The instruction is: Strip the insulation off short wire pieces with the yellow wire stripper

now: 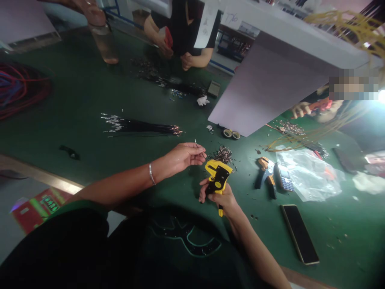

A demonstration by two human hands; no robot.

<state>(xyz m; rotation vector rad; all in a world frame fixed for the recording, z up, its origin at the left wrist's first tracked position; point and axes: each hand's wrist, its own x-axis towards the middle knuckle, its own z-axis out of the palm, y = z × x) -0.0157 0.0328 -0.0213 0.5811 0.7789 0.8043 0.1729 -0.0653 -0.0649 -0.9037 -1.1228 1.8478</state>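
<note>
My right hand [221,196] is wrapped round a yellow and black wire stripper [219,175], its head tilted up and to the left. Just left of the tool, my left hand [190,154] pinches a short thin wire [196,142] whose pale tip sticks up above the fingers. Behind the stripper lies a small heap of cut wire scraps [224,153]. A bundle of black wires [144,127] rests on the green table [72,92] beyond my left hand, with silvery tips at its left end and copper-coloured ends at its right.
To the right lie a second wire stripper [266,174], a keypad phone [285,176], a plastic bag [313,176] and a smartphone [300,234]. Two tape rolls [231,133] sit by a white panel [267,80]. Co-workers work across the table, and red and blue wires [21,90] lie far left.
</note>
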